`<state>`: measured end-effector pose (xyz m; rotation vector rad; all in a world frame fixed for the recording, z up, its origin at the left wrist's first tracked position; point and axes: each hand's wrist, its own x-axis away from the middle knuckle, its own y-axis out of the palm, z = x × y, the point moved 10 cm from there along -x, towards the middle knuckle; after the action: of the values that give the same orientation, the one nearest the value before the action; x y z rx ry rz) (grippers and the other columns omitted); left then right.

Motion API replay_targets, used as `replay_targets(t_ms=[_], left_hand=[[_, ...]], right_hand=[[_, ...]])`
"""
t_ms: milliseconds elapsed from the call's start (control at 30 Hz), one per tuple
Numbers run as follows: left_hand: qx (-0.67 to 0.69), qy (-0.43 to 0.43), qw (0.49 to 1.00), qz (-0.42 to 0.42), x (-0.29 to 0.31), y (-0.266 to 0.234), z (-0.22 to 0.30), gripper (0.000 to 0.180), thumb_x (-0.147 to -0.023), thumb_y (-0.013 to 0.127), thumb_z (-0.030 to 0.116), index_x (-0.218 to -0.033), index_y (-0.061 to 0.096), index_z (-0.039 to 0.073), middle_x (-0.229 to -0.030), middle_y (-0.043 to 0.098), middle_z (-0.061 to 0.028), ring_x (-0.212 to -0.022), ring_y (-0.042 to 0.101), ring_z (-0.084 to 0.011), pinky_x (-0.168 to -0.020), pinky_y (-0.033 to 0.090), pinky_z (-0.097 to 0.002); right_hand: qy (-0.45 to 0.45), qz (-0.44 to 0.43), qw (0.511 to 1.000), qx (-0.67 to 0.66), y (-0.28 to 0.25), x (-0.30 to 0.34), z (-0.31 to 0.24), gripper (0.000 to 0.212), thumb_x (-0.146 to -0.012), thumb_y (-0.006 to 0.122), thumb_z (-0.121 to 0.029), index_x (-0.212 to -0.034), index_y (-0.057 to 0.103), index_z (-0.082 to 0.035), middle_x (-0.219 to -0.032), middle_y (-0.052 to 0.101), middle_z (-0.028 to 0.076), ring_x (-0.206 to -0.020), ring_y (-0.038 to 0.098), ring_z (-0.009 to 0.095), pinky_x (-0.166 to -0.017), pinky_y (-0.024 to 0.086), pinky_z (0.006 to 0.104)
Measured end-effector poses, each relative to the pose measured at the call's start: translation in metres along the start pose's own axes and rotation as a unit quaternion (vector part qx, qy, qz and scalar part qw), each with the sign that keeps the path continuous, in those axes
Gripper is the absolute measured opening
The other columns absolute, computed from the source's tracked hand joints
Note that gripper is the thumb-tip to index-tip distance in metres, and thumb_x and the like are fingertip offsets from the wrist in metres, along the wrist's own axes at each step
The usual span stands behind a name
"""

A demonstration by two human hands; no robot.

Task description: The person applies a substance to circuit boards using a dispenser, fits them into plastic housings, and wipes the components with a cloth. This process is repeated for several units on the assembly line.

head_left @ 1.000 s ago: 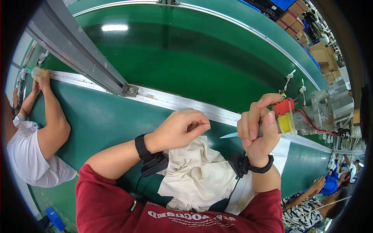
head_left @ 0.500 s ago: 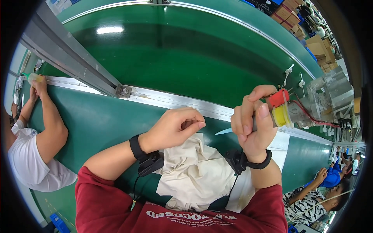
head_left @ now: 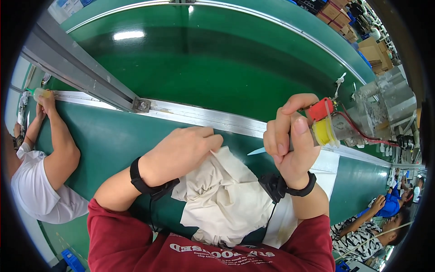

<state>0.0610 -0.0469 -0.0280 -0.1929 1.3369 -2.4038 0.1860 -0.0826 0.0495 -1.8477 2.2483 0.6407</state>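
Note:
My right hand is raised and closed around a small part with a red block and a yellow round piece, held up close to a grey metal machine at the right. My left hand rests with curled fingers on a crumpled cream cloth that lies on the green bench in front of me. Both wrists carry black bands. A thin white strip pokes out beside my right hand.
A shiny green conveyor belt runs beyond an aluminium rail. A person in a white shirt works at the left with an arm stretched along the bench. More people sit at the lower right. Cardboard boxes stand at the upper right.
My right hand has lifted the red and yellow part slightly up and toward the machine. My left hand stays on the cloth, nearly unmoved.

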Motion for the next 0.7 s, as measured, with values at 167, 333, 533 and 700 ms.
replay_targets(t_ms=[167,333,533,700], left_hand=[[-0.109,0.012,0.971,0.213,-0.008,-0.048,-0.014,0.012,-0.080,0.056,0.003,-0.092,0.059,0.005,-0.086,0.056,-0.0123,-0.080,0.059,-0.0317,-0.068,0.049,-0.0399],[-0.065,-0.087,0.951,0.289,-0.028,-0.071,-0.054,0.011,-0.082,0.054,0.004,-0.090,0.061,0.005,-0.088,0.058,-0.0139,-0.077,0.060,-0.0351,-0.068,0.050,-0.0409],[-0.121,-0.098,0.924,0.350,-0.073,-0.088,-0.090,0.012,-0.082,0.056,0.005,-0.091,0.063,0.004,-0.090,0.059,-0.0145,-0.079,0.061,-0.0362,-0.070,0.051,-0.0409],[-0.163,-0.028,0.935,0.315,-0.102,-0.076,-0.090,0.013,-0.082,0.056,0.007,-0.092,0.063,0.001,-0.089,0.059,-0.0165,-0.078,0.062,-0.0347,-0.071,0.051,-0.0402]], right_hand=[[0.002,0.013,1.000,-0.008,-0.001,-0.001,0.000,0.028,-0.095,0.050,-0.029,-0.102,0.042,-0.003,-0.050,0.035,-0.001,-0.034,0.029,0.007,-0.033,0.024,0.0224],[-0.002,0.012,1.000,-0.007,0.000,0.000,-0.005,0.028,-0.095,0.050,-0.029,-0.102,0.042,-0.002,-0.049,0.035,0.000,-0.034,0.029,0.007,-0.033,0.024,0.0225],[0.006,0.011,1.000,-0.003,0.001,0.000,-0.002,0.028,-0.096,0.048,-0.028,-0.102,0.042,-0.001,-0.049,0.035,0.000,-0.034,0.029,0.007,-0.033,0.024,0.0225],[0.005,0.006,1.000,0.008,-0.001,0.000,-0.002,0.028,-0.095,0.049,-0.027,-0.102,0.042,-0.001,-0.049,0.036,0.000,-0.033,0.029,0.007,-0.033,0.024,0.0225]])
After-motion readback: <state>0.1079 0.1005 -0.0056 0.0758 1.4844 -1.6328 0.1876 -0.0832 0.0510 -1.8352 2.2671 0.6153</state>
